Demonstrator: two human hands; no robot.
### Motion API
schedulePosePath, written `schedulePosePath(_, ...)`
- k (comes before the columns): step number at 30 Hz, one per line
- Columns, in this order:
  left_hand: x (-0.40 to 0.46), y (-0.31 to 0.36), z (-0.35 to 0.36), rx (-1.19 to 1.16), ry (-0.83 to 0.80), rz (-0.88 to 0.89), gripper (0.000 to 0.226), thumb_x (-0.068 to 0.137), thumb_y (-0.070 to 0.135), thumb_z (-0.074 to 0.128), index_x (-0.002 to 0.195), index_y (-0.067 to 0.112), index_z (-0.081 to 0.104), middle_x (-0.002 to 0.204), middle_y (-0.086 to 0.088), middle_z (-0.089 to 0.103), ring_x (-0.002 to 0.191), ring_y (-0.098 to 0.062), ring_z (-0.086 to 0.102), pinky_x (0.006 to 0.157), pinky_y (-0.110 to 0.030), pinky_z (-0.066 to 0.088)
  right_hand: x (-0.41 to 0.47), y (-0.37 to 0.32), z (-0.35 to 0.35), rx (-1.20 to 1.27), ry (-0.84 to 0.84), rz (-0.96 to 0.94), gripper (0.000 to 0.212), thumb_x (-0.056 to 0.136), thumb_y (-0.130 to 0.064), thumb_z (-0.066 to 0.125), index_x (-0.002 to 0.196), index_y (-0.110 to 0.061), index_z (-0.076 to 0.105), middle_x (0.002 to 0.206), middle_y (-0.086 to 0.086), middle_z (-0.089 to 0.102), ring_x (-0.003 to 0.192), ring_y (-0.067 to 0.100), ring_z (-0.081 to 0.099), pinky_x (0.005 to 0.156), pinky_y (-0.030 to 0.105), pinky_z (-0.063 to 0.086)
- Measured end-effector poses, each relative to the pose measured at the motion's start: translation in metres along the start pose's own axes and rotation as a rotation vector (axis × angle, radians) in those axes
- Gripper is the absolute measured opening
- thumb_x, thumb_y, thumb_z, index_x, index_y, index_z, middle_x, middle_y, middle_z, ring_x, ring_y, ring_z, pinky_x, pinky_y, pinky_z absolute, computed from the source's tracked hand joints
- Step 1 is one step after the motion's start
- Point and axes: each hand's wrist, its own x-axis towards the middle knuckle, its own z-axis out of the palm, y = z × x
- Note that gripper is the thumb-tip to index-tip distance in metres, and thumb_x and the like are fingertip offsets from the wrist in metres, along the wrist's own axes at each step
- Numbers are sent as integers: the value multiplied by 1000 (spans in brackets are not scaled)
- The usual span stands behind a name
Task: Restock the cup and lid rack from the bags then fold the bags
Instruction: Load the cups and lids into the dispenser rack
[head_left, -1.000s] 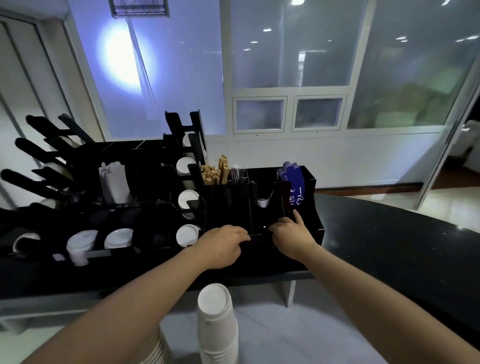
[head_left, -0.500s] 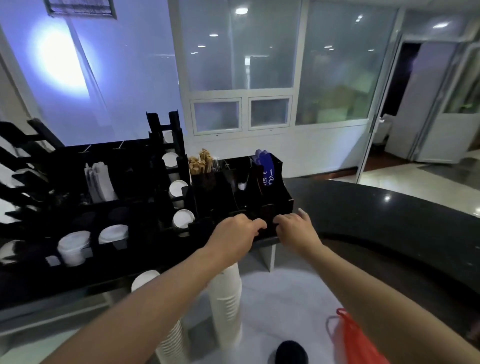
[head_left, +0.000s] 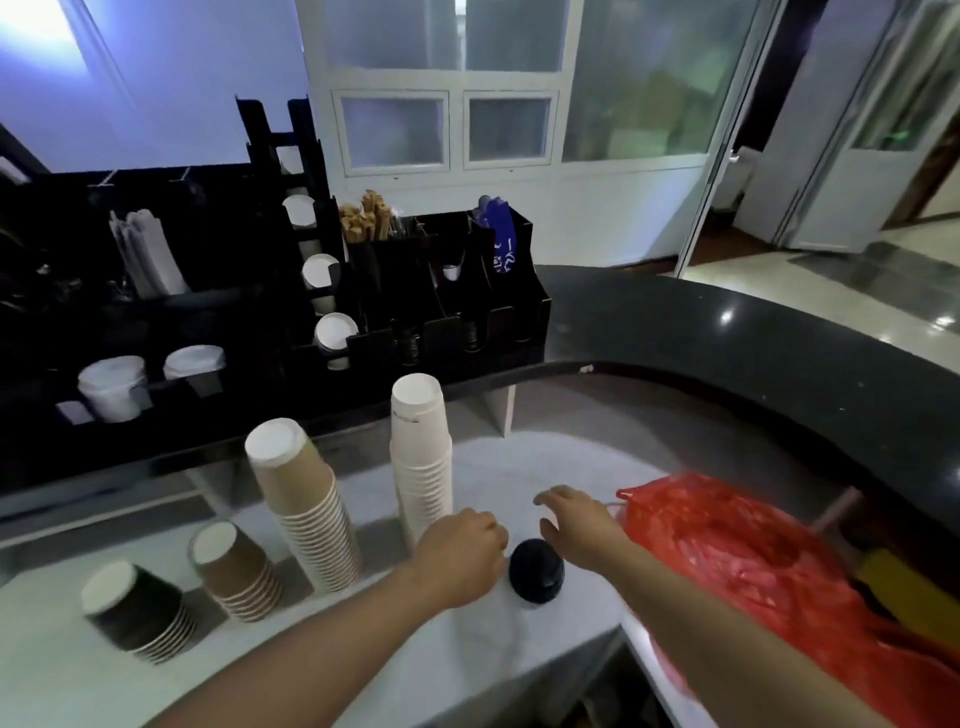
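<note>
Left hand (head_left: 460, 558): hovered over the near white counter, fingers curled under and holding nothing that could be seen; just left of the lid stack.
Right hand (head_left: 579, 525): held above the counter, fingers extended and loosely spread, holding nothing; near the left edge of the red bag.
Short stack of black plastic cup lids (head_left: 536, 570): stood on the white counter between the two hands; contact with either hand could not be told.
Crumpled red plastic bag (head_left: 743, 561): lay on the near right, reaching toward the right edge of the frame; contents not discernible.
Tall stack of white paper cups (head_left: 421, 457): upside down on the counter, just beyond the left hand.
Tall stack of tan ribbed paper cups (head_left: 306, 499): upside down, leaning left, to the left of the white stack.
Short stack of brown ribbed paper cups (head_left: 236, 571): upside down, near left.
Short stack of black ribbed paper cups (head_left: 137, 605): upside down, leftmost and nearest.
Black cup and lid rack (head_left: 457, 317): stood far on the dark upper counter; white lids (head_left: 335, 330) showed in a vertical column on its left side, and brown stir sticks (head_left: 363, 221) and a blue packet (head_left: 501, 234) stood in its top compartments.
Second black organiser (head_left: 62, 291): far left, holding white lids (head_left: 195, 361) and pale sleeves.
Dark curved counter (head_left: 753, 343): ran from the rack round to the far right.
White counter (head_left: 545, 467): bore the four cup stacks, the lids and the bag.
</note>
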Motion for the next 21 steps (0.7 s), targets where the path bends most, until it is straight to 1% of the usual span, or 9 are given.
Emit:
schedulePosePath(3,-9,-3,28,31,-44,-51,33,100,29,40,113,14,67,117,-6,63,107,-29,59,84,-43,52,-4,11,35,-10,-171,4,58,96,-43,52,150,-33,37,156,0,35,136,28,43,109,41,41)
schedulePosePath(6,-16,-3,54,4,-90,-118,33,101,28,40,116,14,66,119,-6,63,106,-31,59,83,-43,51,-5,20,66,-3,-286,-2,74,90,-49,60,154,-35,25,160,4,22,138,33,37,108,45,41)
schedulePosePath(7,-19,-3,63,-15,-111,-135,33,101,27,39,116,13,66,119,-7,63,105,-31,59,84,-44,51,-7,22,76,3,-299,-5,78,89,-50,61,154,-35,22,162,4,17,139,34,34,108,46,41)
schedulePosePath(9,-25,-2,80,-55,-145,-171,33,101,27,39,115,13,66,117,-7,63,103,-30,58,84,-44,51,-9,26,96,27,-274,-7,83,86,-50,65,154,-34,20,164,4,7,141,35,30,107,47,43)
schedulePosePath(12,-35,3,101,-117,-153,-236,32,99,26,40,108,13,67,109,-6,63,98,-28,58,80,-42,51,-7,31,117,38,-222,-30,81,87,-50,67,151,-33,21,165,6,-1,145,35,26,106,48,45)
schedulePosePath(14,-43,6,113,-136,-157,-266,31,97,25,41,105,12,68,107,-5,63,96,-27,58,79,-41,51,-4,30,126,45,-183,-27,77,87,-49,67,149,-32,23,163,9,1,141,37,29,104,49,46)
schedulePosePath(18,-56,10,131,-182,-159,-328,30,95,23,41,100,12,68,105,-5,63,94,-26,58,77,-41,51,-2,24,140,67,-65,-14,68,90,-43,66,145,-29,30,154,11,19,130,38,39,104,50,44)
schedulePosePath(21,-60,9,133,-210,-137,-341,30,95,23,41,98,12,68,102,-5,62,92,-26,58,74,-39,50,-2,24,141,113,-59,-11,67,87,-38,68,143,-29,32,149,9,24,127,36,38,105,47,44)
